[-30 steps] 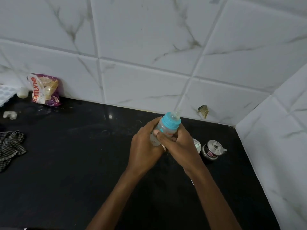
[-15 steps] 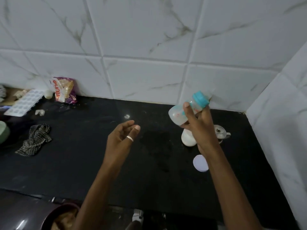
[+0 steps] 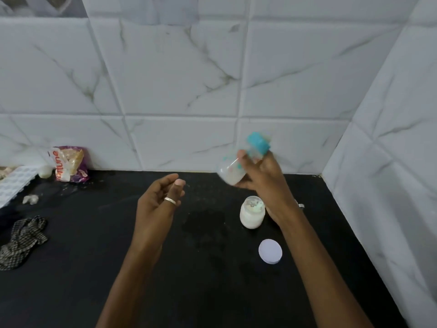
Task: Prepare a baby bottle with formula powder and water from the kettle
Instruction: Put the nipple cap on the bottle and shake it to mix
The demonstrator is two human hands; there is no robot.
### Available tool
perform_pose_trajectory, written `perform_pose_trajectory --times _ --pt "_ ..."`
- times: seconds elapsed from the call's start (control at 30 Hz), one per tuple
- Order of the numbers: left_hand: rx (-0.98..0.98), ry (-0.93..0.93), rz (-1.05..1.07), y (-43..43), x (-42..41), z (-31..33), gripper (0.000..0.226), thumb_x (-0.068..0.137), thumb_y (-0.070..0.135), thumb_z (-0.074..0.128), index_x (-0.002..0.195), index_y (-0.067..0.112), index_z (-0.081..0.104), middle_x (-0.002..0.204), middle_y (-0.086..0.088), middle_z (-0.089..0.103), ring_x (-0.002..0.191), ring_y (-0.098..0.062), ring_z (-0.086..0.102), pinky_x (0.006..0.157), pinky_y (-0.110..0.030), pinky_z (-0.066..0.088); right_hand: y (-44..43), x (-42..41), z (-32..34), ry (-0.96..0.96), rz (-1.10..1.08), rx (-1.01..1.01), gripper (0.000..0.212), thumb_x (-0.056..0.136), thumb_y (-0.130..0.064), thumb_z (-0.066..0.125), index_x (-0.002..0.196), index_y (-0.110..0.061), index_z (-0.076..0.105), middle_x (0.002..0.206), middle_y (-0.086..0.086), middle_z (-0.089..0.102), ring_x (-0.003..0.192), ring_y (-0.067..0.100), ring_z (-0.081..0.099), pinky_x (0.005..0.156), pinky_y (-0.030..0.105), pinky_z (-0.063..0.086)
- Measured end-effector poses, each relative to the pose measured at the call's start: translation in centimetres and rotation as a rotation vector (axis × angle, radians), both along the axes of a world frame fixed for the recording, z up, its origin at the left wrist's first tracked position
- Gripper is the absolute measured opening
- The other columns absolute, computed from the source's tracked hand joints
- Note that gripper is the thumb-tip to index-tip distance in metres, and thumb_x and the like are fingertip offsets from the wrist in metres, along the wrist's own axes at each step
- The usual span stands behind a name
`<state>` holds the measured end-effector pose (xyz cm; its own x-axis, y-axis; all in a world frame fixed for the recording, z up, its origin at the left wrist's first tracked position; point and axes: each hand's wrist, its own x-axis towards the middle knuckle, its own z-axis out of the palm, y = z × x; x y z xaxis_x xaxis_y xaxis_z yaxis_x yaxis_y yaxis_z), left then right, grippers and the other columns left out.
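My right hand point(image 3: 262, 176) grips a baby bottle point(image 3: 233, 170) with a teal cap, tilted with the cap up and to the right, blurred by motion, whitish liquid inside. It is held above the black counter point(image 3: 94, 245). My left hand point(image 3: 158, 204), with a ring on one finger, hovers empty to the left of the bottle, fingers loosely curled. An open jar of white formula powder point(image 3: 251, 215) stands on the counter just below my right hand. Its white lid point(image 3: 270, 251) lies flat in front of it. The kettle is mostly hidden behind my right wrist.
A purple snack packet point(image 3: 69, 164) leans on the tiled wall at back left. A white ice tray point(image 3: 13, 184) and a checked cloth point(image 3: 22, 241) lie at the left edge. The tiled side wall point(image 3: 390, 185) closes the counter's right end.
My left hand let go of the bottle and drew away to the left. My right hand swung the bottle up and right, tilted. The camera pulled back and up.
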<state>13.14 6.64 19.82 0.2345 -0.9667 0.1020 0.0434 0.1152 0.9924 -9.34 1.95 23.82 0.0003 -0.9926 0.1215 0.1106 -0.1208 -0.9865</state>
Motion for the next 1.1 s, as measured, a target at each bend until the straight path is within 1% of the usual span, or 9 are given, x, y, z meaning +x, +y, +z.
perform_pose_trajectory --times 0.07,0.23,0.37,0.5,0.63,0.8,0.93,1.03,1.1 --pt "-0.016 0.014 -0.001 -0.5 0.2 0.4 0.037 0.084 0.05 0.07 0.117 0.031 0.072 0.107 0.006 0.079 0.101 -0.009 0.075 0.084 -0.03 0.054 -0.3 -0.1 0.8 -0.09 -0.056 -0.036 0.049 0.096 -0.038 0.071 0.136 -0.018 0.051 0.115 -0.002 0.075 0.113 0.021 0.073 0.078 0.038 0.065" --pt "-0.03 0.033 -0.008 -1.8 0.4 1.0 0.039 0.083 0.054 0.071 0.115 0.033 0.073 0.108 0.005 0.079 0.098 -0.008 0.075 0.082 -0.031 0.054 -0.5 0.5 1.4 0.196 0.062 -0.034 0.039 0.093 -0.04 0.075 0.124 -0.024 0.059 0.112 -0.003 0.075 0.106 0.014 0.074 0.077 0.041 0.066" --pt "-0.035 0.058 -0.035 -2.7 0.8 1.2 0.039 0.082 0.054 0.072 0.114 0.033 0.073 0.109 0.004 0.079 0.1 -0.01 0.075 0.084 -0.031 0.055 -1.1 1.3 2.8 -0.101 -0.075 -0.097 0.046 0.091 -0.045 0.071 0.129 -0.023 0.055 0.117 0.002 0.071 0.111 0.019 0.073 0.077 0.041 0.065" --pt "-0.044 0.079 -0.046 -3.8 1.2 1.5 0.039 0.079 0.056 0.073 0.111 0.035 0.075 0.109 0.003 0.079 0.098 -0.009 0.075 0.078 -0.025 0.056 -1.4 2.4 2.9 0.158 0.05 -0.082 0.046 0.085 -0.053 0.073 0.12 -0.026 0.06 0.108 -0.007 0.076 0.107 0.015 0.074 0.077 0.036 0.064" --pt "-0.056 0.081 -0.061 -4.7 2.1 1.9 0.037 0.078 0.061 0.073 0.109 0.04 0.076 0.109 0.004 0.079 0.101 -0.009 0.075 0.075 -0.023 0.058 -2.8 2.5 3.5 -0.186 -0.089 -0.07 0.053 0.09 -0.052 0.071 0.131 -0.021 0.057 0.113 -0.003 0.076 0.11 0.024 0.074 0.077 0.043 0.065" --pt "-0.057 0.07 -0.078 -5.8 3.0 2.6 0.026 0.083 0.055 0.07 0.105 0.043 0.076 0.109 0.008 0.079 0.102 -0.01 0.075 0.083 -0.028 0.054 -3.6 3.8 2.9 0.046 0.051 -0.031 0.05 0.087 -0.05 0.073 0.125 -0.02 0.059 0.112 -0.003 0.076 0.111 0.021 0.074 0.075 0.037 0.064" --pt "-0.062 0.086 -0.094 -6.1 3.2 3.1 0.02 0.086 0.05 0.068 0.102 0.042 0.077 0.11 0.008 0.079 0.102 -0.01 0.075 0.084 -0.027 0.055 -4.5 4.3 3.1 -0.296 -0.102 -0.001 0.065 0.089 -0.052 0.072 0.138 -0.015 0.053 0.126 0.009 0.072 0.114 0.032 0.072 0.081 0.048 0.064" --pt "-0.063 0.093 -0.088 -6.4 3.3 3.4 0.028 0.086 0.049 0.067 0.107 0.033 0.076 0.107 0.008 0.079 0.101 -0.011 0.075 0.082 -0.024 0.055 -4.4 5.5 2.7 -0.032 0.001 0.012 0.058 0.085 -0.055 0.075 0.13 -0.021 0.057 0.118 -0.001 0.075 0.113 0.022 0.073 0.078 0.041 0.064" --pt "-0.068 0.096 -0.086 -6.6 3.4 3.6 0.03 0.086 0.049 0.066 0.109 0.031 0.075 0.108 0.008 0.079 0.101 -0.011 0.075 0.081 -0.024 0.055 -4.5 5.7 2.2 -0.048 0.03 0.019 0.061 0.084 -0.053 0.074 0.131 -0.018 0.058 0.118 -0.001 0.075 0.114 0.025 0.073 0.077 0.041 0.064"
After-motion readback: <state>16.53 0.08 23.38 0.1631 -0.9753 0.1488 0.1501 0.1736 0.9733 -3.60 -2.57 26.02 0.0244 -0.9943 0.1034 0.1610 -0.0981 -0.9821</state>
